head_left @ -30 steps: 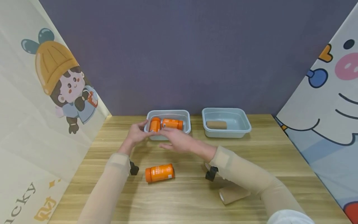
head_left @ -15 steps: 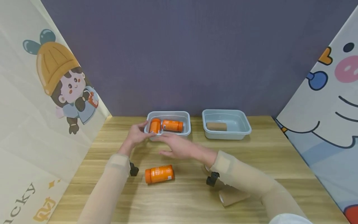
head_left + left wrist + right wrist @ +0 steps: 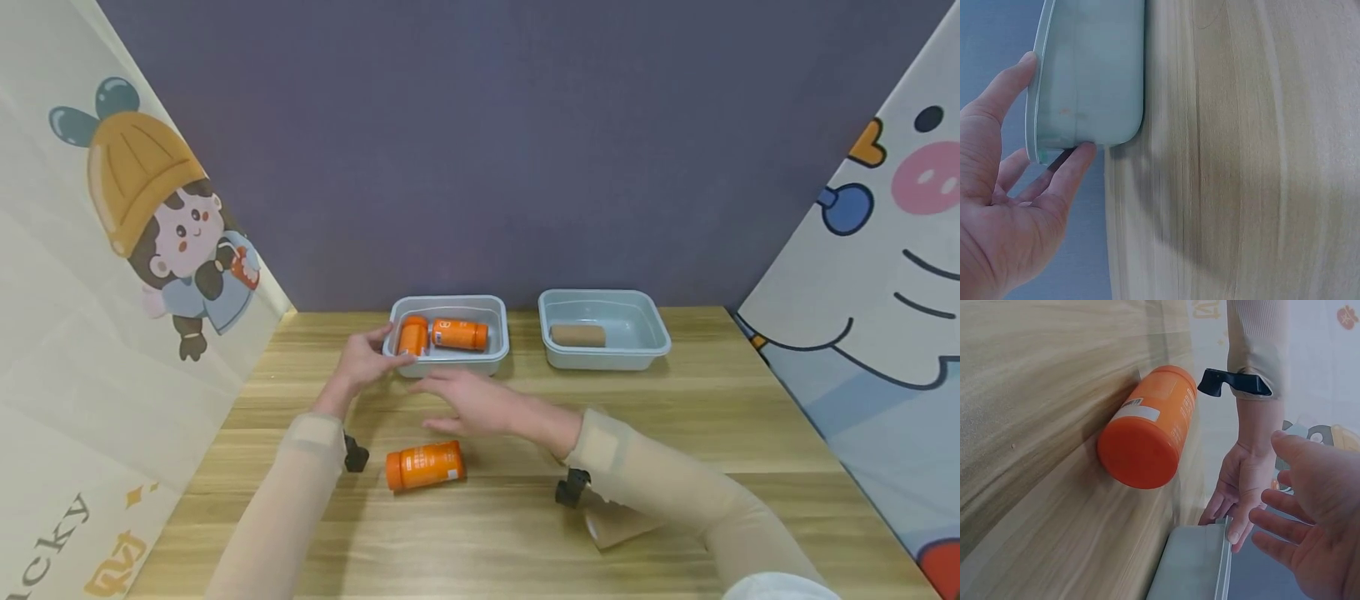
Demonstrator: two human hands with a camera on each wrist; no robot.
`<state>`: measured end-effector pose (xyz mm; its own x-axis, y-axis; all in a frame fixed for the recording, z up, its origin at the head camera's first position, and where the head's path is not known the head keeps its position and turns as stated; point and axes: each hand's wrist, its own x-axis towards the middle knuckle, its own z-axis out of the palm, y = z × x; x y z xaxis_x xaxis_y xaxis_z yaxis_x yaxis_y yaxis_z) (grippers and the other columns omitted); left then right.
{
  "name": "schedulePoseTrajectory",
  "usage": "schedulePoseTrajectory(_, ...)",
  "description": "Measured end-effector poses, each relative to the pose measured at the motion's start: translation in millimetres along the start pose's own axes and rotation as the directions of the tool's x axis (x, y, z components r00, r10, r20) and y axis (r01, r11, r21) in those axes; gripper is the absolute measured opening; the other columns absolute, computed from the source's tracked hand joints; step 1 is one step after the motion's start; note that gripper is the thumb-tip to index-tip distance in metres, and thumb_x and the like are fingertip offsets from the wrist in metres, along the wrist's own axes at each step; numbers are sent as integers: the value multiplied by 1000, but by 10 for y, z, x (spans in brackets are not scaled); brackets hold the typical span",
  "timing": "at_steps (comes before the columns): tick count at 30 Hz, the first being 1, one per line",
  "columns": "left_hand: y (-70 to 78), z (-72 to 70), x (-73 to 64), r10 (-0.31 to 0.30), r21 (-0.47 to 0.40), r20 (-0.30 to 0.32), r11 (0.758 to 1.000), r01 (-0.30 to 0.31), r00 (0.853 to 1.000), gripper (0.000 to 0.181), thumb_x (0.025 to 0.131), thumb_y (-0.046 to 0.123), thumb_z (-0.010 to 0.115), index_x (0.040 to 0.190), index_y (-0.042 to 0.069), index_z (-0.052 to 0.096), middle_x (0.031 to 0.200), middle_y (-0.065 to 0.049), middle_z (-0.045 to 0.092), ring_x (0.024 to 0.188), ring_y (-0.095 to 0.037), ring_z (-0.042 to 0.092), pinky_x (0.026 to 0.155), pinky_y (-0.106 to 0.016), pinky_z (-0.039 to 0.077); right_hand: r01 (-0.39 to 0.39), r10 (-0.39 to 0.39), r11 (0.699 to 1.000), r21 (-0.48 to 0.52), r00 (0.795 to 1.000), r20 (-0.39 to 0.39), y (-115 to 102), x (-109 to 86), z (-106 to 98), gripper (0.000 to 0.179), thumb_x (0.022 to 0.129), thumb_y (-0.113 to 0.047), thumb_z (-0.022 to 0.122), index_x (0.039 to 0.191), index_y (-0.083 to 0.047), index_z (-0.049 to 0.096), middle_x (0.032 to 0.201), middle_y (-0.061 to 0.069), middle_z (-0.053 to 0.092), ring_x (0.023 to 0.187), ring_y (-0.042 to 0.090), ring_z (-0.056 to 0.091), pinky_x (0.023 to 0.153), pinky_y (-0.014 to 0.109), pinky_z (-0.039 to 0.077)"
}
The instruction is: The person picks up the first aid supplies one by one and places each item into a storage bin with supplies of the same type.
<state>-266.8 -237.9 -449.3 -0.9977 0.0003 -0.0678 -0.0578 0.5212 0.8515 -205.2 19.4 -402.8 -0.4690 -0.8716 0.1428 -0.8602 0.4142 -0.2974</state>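
In the head view, my left hand holds the near left corner of a pale grey-blue plastic box. Its thumb lies at the rim and its fingers touch the end wall, as the left wrist view shows. Inside that box lie two orange bottles, one on the left and one on the right. My right hand hovers just in front of the box, fingers extended and holding nothing. Below it another orange bottle lies on its side on the wooden table, apart from both hands.
A second pale blue box stands to the right, with a brown cardboard-coloured cylinder in it. A similar brown cylinder lies on the table, partly hidden under my right forearm. Behind the boxes rises a dark grey-blue partition.
My right hand has drawn back from the box's front edge, toward the bottle on the table. The left hand keeps its place at the box corner.
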Motion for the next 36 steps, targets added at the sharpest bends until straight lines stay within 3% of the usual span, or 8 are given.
schedulePoseTrajectory(6,12,-8,-22,7,10,-3,1000,-7,1000,95,85,32,91,162,6,41,150,-29,60,133,-40,64,111,-49,56,24,-23,1000,-18,1000,17,-29,-16,39,64,100,-39,75,154,-10,54,151,9,63,138,21,62,119,33,50)
schedulePoseTrajectory(18,16,-13,-26,-3,-19,11,1000,4,1000,97,85,32,91,162,6,40,161,-27,49,143,-41,56,117,-49,51,54,-54,998,8,998,16,-69,-64,126,64,101,-39,74,154,-9,54,153,9,61,141,22,60,121,35,48)
schedulePoseTrajectory(27,32,-4,-35,-16,-2,-4,1000,16,1000,97,83,33,92,162,8,42,153,-27,58,133,-39,63,110,-47,56,80,-79,997,-25,997,16,-117,-86,181,64,100,-39,75,152,-8,55,151,10,62,137,23,63,120,33,49)
schedulePoseTrajectory(36,15,-4,-33,-2,16,-18,1000,2,1000,94,85,33,91,161,6,43,150,-28,60,135,-40,62,113,-49,54,68,-68,997,-23,997,28,-118,-115,245,62,101,-40,74,151,-10,57,151,8,63,139,20,61,121,33,48)
